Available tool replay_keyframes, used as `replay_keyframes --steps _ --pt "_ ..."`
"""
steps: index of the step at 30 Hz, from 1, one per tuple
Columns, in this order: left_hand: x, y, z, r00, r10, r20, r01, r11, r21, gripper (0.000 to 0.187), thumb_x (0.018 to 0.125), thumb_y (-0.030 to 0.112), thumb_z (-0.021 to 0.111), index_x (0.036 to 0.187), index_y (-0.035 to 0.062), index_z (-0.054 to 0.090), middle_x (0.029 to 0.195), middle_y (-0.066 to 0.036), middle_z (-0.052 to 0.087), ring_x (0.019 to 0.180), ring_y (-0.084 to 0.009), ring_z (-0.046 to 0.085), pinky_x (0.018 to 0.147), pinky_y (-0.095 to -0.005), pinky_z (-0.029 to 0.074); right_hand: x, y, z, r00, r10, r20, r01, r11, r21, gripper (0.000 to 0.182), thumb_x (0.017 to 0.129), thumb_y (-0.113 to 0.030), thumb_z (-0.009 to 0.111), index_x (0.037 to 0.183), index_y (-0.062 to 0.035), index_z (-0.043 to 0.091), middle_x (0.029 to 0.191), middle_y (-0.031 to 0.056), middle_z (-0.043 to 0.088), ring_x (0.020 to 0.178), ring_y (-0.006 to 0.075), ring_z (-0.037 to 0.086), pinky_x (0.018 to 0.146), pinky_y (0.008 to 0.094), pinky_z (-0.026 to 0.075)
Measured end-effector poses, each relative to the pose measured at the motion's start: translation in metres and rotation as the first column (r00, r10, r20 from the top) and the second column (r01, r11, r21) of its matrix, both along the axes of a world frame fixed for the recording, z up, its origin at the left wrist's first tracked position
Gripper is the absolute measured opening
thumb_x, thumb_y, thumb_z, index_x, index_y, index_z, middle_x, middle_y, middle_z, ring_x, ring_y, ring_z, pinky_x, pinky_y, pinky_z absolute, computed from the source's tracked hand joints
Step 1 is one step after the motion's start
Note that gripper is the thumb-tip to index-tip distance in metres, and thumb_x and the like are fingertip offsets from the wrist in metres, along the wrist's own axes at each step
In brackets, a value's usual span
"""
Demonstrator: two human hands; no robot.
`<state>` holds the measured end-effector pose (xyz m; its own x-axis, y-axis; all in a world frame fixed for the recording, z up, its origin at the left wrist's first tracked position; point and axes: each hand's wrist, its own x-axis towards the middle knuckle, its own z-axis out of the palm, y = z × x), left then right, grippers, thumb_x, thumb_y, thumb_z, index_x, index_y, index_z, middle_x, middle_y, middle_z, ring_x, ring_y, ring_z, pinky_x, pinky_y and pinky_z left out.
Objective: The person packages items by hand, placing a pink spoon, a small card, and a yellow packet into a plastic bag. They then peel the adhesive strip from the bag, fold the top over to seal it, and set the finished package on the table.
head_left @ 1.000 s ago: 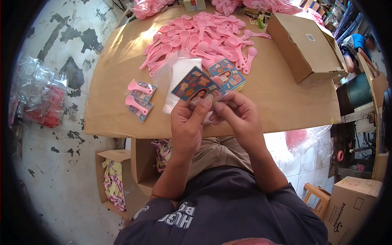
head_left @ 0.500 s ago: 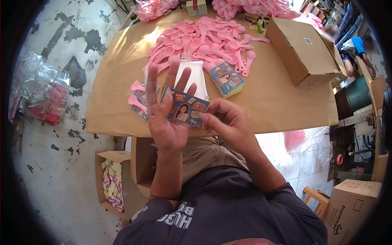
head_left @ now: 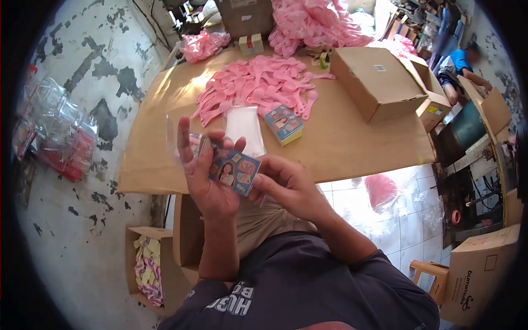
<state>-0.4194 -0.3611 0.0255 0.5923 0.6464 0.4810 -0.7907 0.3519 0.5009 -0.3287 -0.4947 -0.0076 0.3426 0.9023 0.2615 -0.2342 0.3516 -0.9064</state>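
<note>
Between both hands is a blue printed card (head_left: 234,171) with a picture of a person on it, tilted above the near table edge. My left hand (head_left: 213,192) holds its left end under the thumb, index finger pointing up and the other fingers behind. The thumb and fingers of my right hand (head_left: 289,188) pinch the card's right end. Clear plastic shows beside my left fingers. Just beyond my hands lies a stack of white plastic sleeves (head_left: 245,129), with a stack of blue cards (head_left: 284,123) to its right. Pink spoons (head_left: 256,82) are heaped behind them.
A closed cardboard box (head_left: 379,82) sits on the table's right side. Bagged pink spoons (head_left: 319,25) and a banded bundle (head_left: 251,44) lie at the back. An open box of packed pieces (head_left: 147,269) stands below left. Another person (head_left: 456,69) is bent over at far right.
The view has shifted, with the table lower and more of its back in sight. Both hands and the card have moved left and down in view; the card now slants down to the right.
</note>
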Motion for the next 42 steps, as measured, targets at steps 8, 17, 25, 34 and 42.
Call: replay_keyframes --steps 8,17,25,34,42 --pt "-0.008 -0.021 0.013 0.956 0.28 -0.085 -0.268 0.954 0.134 0.062 0.104 0.017 0.057 0.158 0.01 0.027 0.107 -0.015 0.066 0.089 -0.0178 0.066 0.092 -0.0496 0.061 -0.019 -0.018 0.003 0.999 0.049 -0.013 -0.048 0.997 0.061 0.026 0.106 -0.015 0.059 0.124 0.0031 0.06 0.098 0.0025 0.066 0.085 0.0076 0.064 0.076 0.0251 0.054" --pt "-0.009 -0.039 0.007 0.995 -0.012 -0.102 0.02 0.997 0.075 0.063 0.109 0.047 0.045 0.162 0.0246 0.021 0.105 -0.009 0.065 0.086 -0.0156 0.066 0.092 -0.0484 0.061 -0.023 -0.029 -0.001 0.996 -0.083 -0.038 0.086 0.991 0.098 0.024 0.105 -0.017 0.062 0.12 0.0023 0.061 0.089 0.0028 0.068 0.081 0.0077 0.066 0.073 0.0248 0.054" --pt "0.017 -0.021 -0.018 0.977 0.02 -0.214 0.008 0.992 0.129 0.073 0.107 0.053 0.045 0.163 0.0195 0.012 0.099 -0.01 0.064 0.084 -0.0186 0.066 0.089 -0.048 0.061 -0.008 -0.004 -0.023 0.948 -0.317 -0.023 0.317 0.949 -0.004 0.017 0.1 -0.016 0.071 0.104 -0.0021 0.063 0.083 -0.0011 0.066 0.071 0.0034 0.062 0.062 0.0197 0.049" --pt "0.043 0.01 -0.024 0.981 -0.154 -0.12 0.13 0.973 -0.191 0.064 0.108 0.055 0.039 0.161 0.0221 0.025 0.102 -0.006 0.063 0.09 -0.0173 0.066 0.091 -0.0438 0.061 0.01 0.007 -0.038 0.931 -0.326 -0.166 0.315 0.945 -0.089 0.016 0.103 -0.016 0.064 0.107 -0.0001 0.062 0.086 0.001 0.067 0.071 0.0045 0.06 0.063 0.0209 0.048" --pt "0.047 -0.002 -0.042 0.966 -0.245 -0.08 0.224 0.951 -0.212 0.06 0.11 0.05 0.038 0.158 0.0141 0.031 0.098 -0.007 0.06 0.089 -0.0159 0.064 0.091 -0.0405 0.061 0.001 0.003 -0.044 0.917 -0.389 -0.086 0.377 0.917 -0.128 0.013 0.104 -0.013 0.063 0.107 0.0002 0.06 0.084 0.002 0.066 0.071 0.0055 0.061 0.062 0.0208 0.048"
